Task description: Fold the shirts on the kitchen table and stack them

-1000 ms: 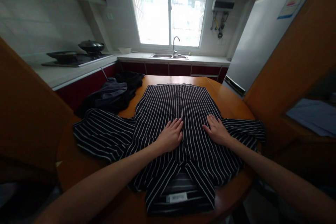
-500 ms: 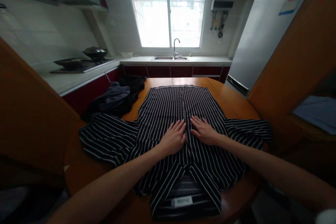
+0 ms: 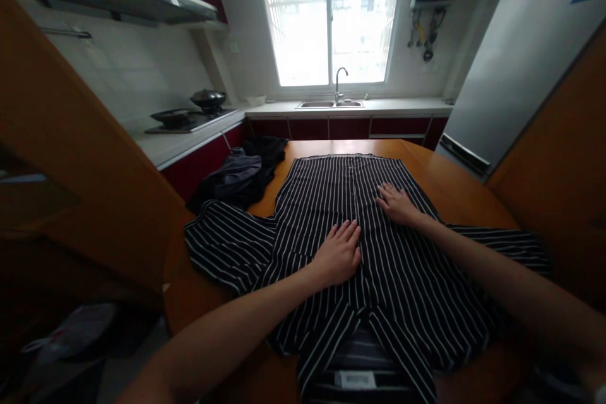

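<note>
A black shirt with white stripes (image 3: 312,202) lies spread out front side up on the wooden table (image 3: 454,189), its collar towards me and its hem at the far side. A white label (image 3: 355,380) shows inside the collar. My left hand (image 3: 337,254) rests flat on the shirt near the button line, fingers stretched out. Farther up on the right half of the shirt lies my right hand (image 3: 398,205), palm down with the fingers apart. Neither hand grips the cloth. One sleeve reaches out to each side, the right one partly behind my forearm.
Dark clothes (image 3: 241,170) lie heaped at the table's far left. Beyond are a stove (image 3: 194,121) with pans, a sink (image 3: 317,105) with a tap, and a window. A fridge (image 3: 516,69) stands at the right. A bag (image 3: 78,331) is at lower left.
My right hand has slid away from me and outward over the shirt. My left hand stays at about the same spot on the cloth. The view has turned slightly left.
</note>
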A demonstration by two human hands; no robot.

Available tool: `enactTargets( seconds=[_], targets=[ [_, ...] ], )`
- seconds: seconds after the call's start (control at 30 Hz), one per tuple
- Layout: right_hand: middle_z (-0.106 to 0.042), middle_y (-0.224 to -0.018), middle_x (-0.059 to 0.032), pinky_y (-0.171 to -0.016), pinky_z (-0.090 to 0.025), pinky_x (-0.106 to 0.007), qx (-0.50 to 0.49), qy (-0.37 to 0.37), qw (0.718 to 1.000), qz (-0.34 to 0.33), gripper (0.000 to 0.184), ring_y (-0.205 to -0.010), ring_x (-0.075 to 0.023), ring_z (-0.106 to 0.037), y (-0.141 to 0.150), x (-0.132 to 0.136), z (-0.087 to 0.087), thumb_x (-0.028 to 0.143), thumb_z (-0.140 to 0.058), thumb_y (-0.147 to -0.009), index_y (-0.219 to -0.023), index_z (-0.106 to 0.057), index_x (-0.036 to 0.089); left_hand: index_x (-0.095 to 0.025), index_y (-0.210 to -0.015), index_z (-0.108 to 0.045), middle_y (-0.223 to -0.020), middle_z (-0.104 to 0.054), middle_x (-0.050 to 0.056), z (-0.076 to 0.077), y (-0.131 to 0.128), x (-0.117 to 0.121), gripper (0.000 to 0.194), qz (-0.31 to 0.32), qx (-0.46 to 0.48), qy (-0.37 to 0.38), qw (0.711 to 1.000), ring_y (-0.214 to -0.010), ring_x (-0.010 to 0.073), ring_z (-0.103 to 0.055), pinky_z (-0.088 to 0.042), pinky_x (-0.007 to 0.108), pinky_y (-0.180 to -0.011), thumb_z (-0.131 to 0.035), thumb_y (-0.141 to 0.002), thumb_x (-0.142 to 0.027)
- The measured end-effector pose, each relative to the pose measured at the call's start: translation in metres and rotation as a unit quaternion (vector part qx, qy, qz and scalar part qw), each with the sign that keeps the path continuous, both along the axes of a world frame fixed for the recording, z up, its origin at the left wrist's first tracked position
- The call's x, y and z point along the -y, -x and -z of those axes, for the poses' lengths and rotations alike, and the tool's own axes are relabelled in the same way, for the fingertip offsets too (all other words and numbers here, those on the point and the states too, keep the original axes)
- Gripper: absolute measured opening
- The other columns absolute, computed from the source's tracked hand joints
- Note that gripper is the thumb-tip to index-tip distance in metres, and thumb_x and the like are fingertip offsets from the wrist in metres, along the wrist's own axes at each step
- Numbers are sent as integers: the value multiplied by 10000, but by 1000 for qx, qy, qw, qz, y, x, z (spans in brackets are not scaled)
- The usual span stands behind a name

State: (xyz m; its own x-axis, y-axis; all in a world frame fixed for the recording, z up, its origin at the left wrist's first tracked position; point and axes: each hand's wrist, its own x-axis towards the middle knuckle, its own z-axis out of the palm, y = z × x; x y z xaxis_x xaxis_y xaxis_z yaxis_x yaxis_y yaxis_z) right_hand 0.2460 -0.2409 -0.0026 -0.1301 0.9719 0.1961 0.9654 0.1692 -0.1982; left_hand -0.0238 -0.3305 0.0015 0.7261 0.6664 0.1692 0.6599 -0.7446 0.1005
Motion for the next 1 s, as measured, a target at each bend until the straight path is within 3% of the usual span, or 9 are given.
enactTargets(
  seconds=[0.13,0.33,0.57,0.73,1.0],
  targets=[
    [-221,-1653,-117,-1208,-118,-598,17,50,991,-119,639,-1536,-282,-140,36,-7,7,515,-302,-1024,-1585,-302,209,-99,-1547,-336,-1641,-272,113,1,0,1,572,-1,2,-8,1000,-1532,265,-191,-174,468,-1242,-277,-1044,-364],
    [-236,-1649,-136,-1198,-155,-606,22,49,998,-40,637,-1532,-287,-168,35,-30,9,509,-253,-1028,-1566,-341,180,-110,-1551,-330,-1645,-263,111,2,0,1,571,-4,8,-3,1000,-1534,266,-181,-169,472,-1243,-275,-1045,-369],
    [-301,-1627,-141,-1193,-187,-592,15,14,999,-38,621,-1521,-289,-215,30,-34,18,509,-260,-1030,-1529,-410,172,-112,-1560,-304,-1658,-217,118,-9,0,4,585,-3,9,25,1000,-1540,281,-148,-182,488,-1236,-276,-1058,-410],
    [-293,-1632,-137,-1194,-184,-590,13,22,999,-39,610,-1521,-292,-215,28,-38,20,508,-292,-1023,-1529,-413,190,-147,-1568,-292,-1645,-270,99,-20,3,3,611,-20,29,13,999,-1538,264,-166,-190,483,-1235,-211,-1071,-493],
    [-309,-1623,-141,-1191,-192,-591,5,22,999,-40,595,-1517,-294,-228,29,-37,17,501,-300,-1026,-1518,-430,193,-195,-1591,-253,-1664,-198,98,-5,8,-3,669,-37,-8,41,998,-1544,305,-119,-150,581,-1219,-214,-1048,-584]
  ],
)
